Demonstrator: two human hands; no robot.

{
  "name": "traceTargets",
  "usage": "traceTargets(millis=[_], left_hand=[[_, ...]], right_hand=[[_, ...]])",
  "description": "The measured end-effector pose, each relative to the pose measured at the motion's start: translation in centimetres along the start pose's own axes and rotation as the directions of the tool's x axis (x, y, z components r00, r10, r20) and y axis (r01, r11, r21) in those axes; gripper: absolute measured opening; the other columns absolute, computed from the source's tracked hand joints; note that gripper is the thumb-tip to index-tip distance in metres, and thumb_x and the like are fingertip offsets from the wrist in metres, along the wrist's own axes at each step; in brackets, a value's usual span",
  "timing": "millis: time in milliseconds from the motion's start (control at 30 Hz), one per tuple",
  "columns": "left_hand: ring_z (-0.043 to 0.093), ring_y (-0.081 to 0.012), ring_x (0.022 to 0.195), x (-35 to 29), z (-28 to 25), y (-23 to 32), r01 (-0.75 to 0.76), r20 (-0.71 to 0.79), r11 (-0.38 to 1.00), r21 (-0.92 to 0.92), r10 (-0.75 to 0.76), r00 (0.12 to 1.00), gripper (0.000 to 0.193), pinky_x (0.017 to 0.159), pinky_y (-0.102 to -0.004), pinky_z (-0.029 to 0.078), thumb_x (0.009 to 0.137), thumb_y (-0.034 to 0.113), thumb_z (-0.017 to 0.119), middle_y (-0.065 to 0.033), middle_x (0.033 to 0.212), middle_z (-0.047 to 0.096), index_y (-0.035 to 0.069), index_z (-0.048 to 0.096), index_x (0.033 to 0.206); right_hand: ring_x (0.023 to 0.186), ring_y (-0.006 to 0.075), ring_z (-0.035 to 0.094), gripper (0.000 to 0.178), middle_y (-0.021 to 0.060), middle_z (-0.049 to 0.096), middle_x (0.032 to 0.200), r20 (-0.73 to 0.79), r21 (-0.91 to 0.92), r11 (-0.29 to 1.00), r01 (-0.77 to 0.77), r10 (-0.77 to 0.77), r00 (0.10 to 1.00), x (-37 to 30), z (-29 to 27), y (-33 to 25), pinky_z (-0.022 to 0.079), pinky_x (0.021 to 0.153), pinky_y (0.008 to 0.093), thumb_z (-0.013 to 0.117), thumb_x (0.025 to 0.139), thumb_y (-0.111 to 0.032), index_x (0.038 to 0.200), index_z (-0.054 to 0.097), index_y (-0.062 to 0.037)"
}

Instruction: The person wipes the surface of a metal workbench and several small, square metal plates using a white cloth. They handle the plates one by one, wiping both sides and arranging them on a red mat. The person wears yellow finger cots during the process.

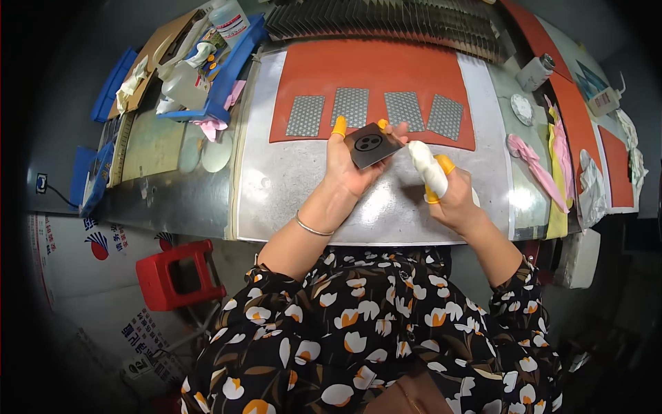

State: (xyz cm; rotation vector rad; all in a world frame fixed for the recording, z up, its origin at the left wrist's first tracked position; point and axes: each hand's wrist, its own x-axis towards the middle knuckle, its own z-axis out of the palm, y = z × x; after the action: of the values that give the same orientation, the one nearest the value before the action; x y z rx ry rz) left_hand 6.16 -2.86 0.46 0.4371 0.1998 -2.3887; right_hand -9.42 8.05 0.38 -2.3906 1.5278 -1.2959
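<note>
My left hand (345,171) holds a dark, flat rectangular plate (382,153) by its edges, tilted above the work surface. A black round mark with three lighter dots sits on the plate's face. My right hand (456,203) grips a wad of white cloth (427,170), its tip just right of the plate's corner; I cannot tell whether they touch. Yellow finger cots cover some fingertips of both hands. Beyond them, several grey patterned rectangular plates (349,107) lie in a row on an orange-red mat (365,65).
A rack of upright dark plates (386,22) spans the back. At the left, a blue tray (238,62) holds bottles. Pink cloth (538,169), yellow cloth (557,214) and a white bottle (534,73) are at the right. A red stool (157,281) stands below the table's left side.
</note>
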Motion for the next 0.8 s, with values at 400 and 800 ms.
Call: traceTargets(millis=[400, 800], left_hand=[[0.059, -0.0341, 0.087, 1.6, 0.5, -0.2, -0.185, -0.096, 0.983, -0.006, 0.183, 0.978, 0.069, 0.081, -0.0465, 0.052, 0.093, 0.052, 0.017, -0.0226, 0.086, 0.056, -0.009, 0.049, 0.086], [0.057, -0.034, 0.09, 0.6, 1.3, 0.2, -0.08, 0.01, 0.987, 0.142, 0.079, 0.997, 0.06, 0.084, -0.0482, 0.048, 0.092, 0.048, 0.03, -0.0223, 0.085, 0.056, -0.008, 0.051, 0.09]], right_hand=[[0.054, 0.0249, 0.051, 0.011, 0.0092, 0.047, 0.058, 0.093, -0.228, 0.953, 0.2, -0.183, 0.979, 2.2, 4.4, -1.7, 0.044, 0.05, 0.0363, 0.059, 0.055, -0.008, 0.064, 0.056, -0.0013], [0.055, 0.0248, 0.053, 0.037, 0.0101, 0.055, 0.07, 0.084, 0.03, 0.975, 0.219, -0.22, 0.972, 1.2, 1.0, -2.3, 0.047, 0.051, 0.0347, 0.061, 0.054, -0.008, 0.091, 0.064, -0.0077]])
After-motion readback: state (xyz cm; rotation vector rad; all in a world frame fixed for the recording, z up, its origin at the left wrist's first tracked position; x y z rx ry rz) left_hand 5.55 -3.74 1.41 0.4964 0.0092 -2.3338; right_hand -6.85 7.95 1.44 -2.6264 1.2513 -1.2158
